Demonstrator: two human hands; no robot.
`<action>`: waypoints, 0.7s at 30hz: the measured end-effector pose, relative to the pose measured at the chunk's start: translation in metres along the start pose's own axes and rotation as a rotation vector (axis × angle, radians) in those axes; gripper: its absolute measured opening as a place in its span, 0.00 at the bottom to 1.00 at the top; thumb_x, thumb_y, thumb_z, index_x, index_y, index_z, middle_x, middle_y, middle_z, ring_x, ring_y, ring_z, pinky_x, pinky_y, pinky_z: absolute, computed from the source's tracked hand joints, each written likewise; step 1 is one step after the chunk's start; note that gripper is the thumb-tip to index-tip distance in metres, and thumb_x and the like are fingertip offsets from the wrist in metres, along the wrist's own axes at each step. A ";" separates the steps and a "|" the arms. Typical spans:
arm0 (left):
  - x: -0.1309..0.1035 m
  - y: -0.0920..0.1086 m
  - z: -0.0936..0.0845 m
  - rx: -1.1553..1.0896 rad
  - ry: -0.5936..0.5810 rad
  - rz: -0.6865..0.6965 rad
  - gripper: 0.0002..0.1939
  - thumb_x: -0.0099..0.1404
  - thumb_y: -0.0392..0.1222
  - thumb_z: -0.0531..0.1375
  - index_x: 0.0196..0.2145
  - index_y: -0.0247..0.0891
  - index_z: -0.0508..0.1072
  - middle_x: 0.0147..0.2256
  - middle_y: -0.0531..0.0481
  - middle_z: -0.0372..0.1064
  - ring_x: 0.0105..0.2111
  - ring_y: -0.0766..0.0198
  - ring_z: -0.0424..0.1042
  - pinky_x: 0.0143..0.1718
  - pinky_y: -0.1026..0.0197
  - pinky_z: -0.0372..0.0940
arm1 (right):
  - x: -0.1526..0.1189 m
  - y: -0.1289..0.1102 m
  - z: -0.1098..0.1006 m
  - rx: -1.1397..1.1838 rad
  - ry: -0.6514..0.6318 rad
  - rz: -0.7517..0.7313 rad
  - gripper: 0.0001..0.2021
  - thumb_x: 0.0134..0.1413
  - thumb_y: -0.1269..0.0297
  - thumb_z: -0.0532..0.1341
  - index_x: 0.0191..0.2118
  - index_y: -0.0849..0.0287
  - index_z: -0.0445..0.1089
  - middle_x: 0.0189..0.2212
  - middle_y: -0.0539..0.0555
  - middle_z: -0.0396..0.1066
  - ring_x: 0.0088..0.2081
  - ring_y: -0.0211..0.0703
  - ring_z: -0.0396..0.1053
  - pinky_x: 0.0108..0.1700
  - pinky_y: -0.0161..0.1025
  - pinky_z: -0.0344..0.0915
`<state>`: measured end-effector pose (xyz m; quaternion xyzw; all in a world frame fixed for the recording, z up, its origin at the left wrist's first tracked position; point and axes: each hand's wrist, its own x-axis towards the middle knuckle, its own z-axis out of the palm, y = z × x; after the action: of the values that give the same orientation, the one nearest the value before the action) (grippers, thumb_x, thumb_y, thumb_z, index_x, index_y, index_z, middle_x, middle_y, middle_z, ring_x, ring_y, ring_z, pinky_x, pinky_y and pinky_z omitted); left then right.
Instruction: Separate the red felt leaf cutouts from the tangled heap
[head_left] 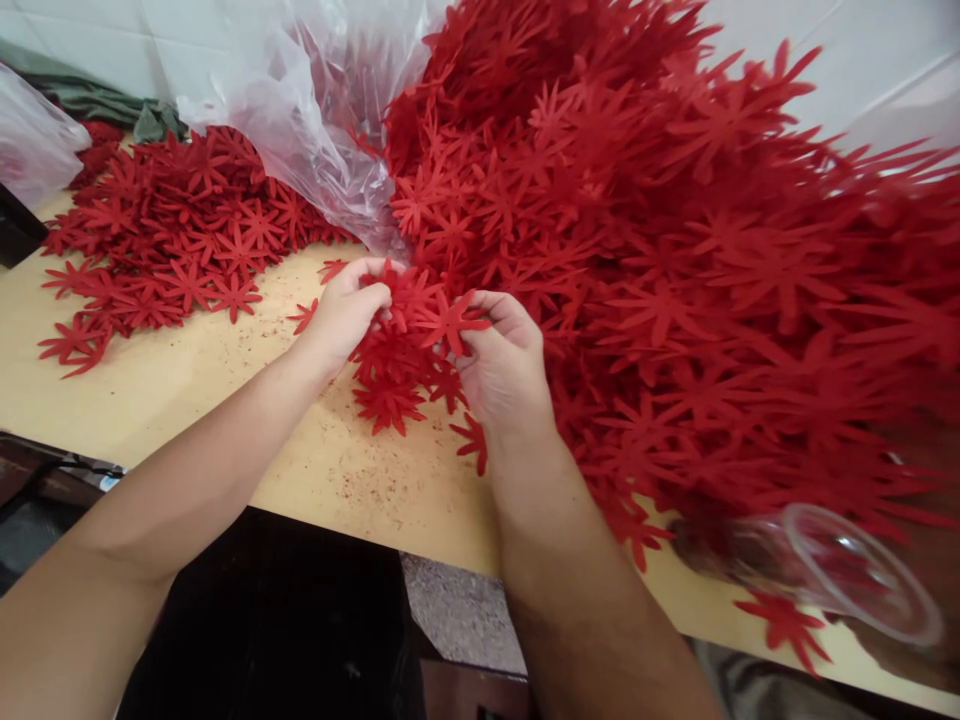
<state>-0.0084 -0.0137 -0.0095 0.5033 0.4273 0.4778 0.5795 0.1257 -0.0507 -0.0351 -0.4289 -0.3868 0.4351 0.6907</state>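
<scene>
Both hands are over the middle of a pale wooden table (300, 440), among red flower-shaped pieces. My left hand (352, 310) pinches a red piece (405, 298) between thumb and fingers. Just to its right, my right hand (499, 350) holds another red flower piece (450, 322) by its edge. Below the hands lies a small cluster of red pieces (390, 395) on the table. A large heap of red pieces (660, 250) rises right beside my right hand.
A flatter pile of red pieces (195, 220) lies at the left. Clear plastic bags (322, 120) stand behind, near the white wall. A clear plastic container (855, 570) lies tipped at the front right, beside a loose red piece (787, 620).
</scene>
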 end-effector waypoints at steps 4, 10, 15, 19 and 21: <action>-0.002 0.000 0.000 -0.064 -0.045 -0.055 0.09 0.55 0.31 0.50 0.32 0.38 0.67 0.24 0.56 0.63 0.21 0.74 0.63 0.23 0.69 0.58 | 0.000 0.002 -0.002 -0.044 -0.066 -0.030 0.11 0.38 0.74 0.57 0.31 0.54 0.66 0.28 0.45 0.67 0.24 0.29 0.62 0.25 0.30 0.62; -0.004 -0.003 0.002 -0.128 -0.062 -0.041 0.06 0.57 0.32 0.53 0.33 0.36 0.68 0.26 0.56 0.67 0.24 0.75 0.65 0.30 0.67 0.64 | -0.003 0.001 0.001 -0.129 -0.137 0.000 0.16 0.38 0.76 0.54 0.34 0.54 0.69 0.28 0.46 0.70 0.25 0.30 0.63 0.25 0.31 0.60; -0.003 -0.007 0.003 -0.164 -0.055 -0.003 0.07 0.55 0.29 0.56 0.33 0.34 0.69 0.27 0.56 0.69 0.27 0.76 0.67 0.40 0.66 0.65 | -0.003 -0.001 0.002 -0.155 -0.091 0.018 0.07 0.45 0.68 0.54 0.23 0.57 0.69 0.21 0.47 0.66 0.21 0.30 0.60 0.22 0.31 0.56; -0.003 -0.007 0.001 -0.142 -0.020 0.012 0.07 0.56 0.29 0.56 0.33 0.34 0.70 0.28 0.55 0.70 0.31 0.74 0.70 0.44 0.63 0.65 | -0.003 -0.003 0.000 -0.212 -0.114 0.022 0.20 0.53 0.48 0.50 0.25 0.57 0.69 0.20 0.48 0.65 0.19 0.32 0.60 0.22 0.34 0.57; -0.003 -0.006 0.001 -0.142 -0.004 0.045 0.06 0.56 0.30 0.57 0.33 0.34 0.70 0.29 0.55 0.71 0.33 0.73 0.71 0.45 0.63 0.65 | -0.005 -0.004 0.001 -0.258 -0.112 0.029 0.23 0.51 0.43 0.50 0.25 0.57 0.69 0.19 0.48 0.65 0.19 0.32 0.61 0.23 0.35 0.59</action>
<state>-0.0075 -0.0167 -0.0153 0.4712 0.3798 0.5188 0.6038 0.1242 -0.0557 -0.0318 -0.4949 -0.4713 0.4149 0.6007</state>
